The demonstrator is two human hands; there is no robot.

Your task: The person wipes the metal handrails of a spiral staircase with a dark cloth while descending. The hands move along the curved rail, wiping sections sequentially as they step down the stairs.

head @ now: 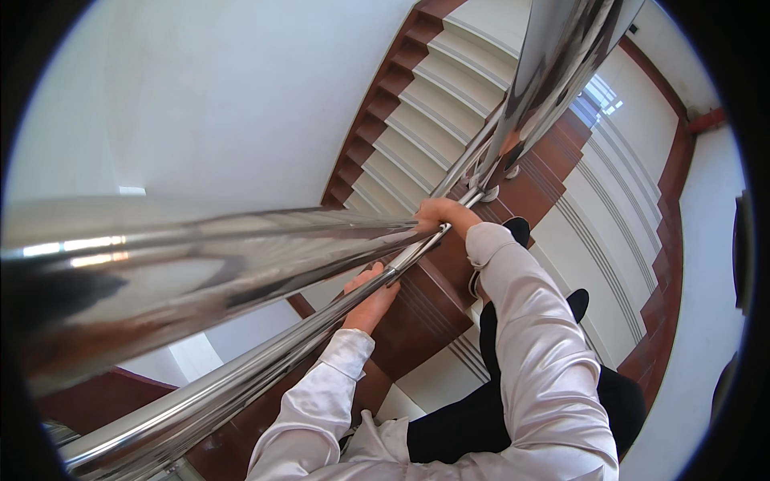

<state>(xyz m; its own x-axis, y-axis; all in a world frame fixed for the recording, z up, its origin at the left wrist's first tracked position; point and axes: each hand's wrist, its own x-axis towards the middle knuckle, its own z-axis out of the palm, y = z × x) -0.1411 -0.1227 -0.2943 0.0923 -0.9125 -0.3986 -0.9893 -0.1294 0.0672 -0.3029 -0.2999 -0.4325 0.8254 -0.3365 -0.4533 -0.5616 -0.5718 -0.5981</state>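
Observation:
My left hand (370, 303) reaches up from below to the lower stainless steel rail (240, 373), with its fingers and thumb on either side of the tube. A sleeve joint in the rail lies just beyond it. My right hand (448, 211) is wrapped over the polished steel tubing farther along, beside the narrow end of a thick steel tube (210, 258). That tube passes close to the camera and hides some of the right fingers. Parts of the left fingers are hidden behind the lower rail.
Another thick steel tube (541, 84) rises at the upper right. Pale steps (433, 114) with red-brown edging run along a white wall (228, 102). More striped steps (595, 234) lie to the right, near my black-clad legs (463, 421) and dark shoes.

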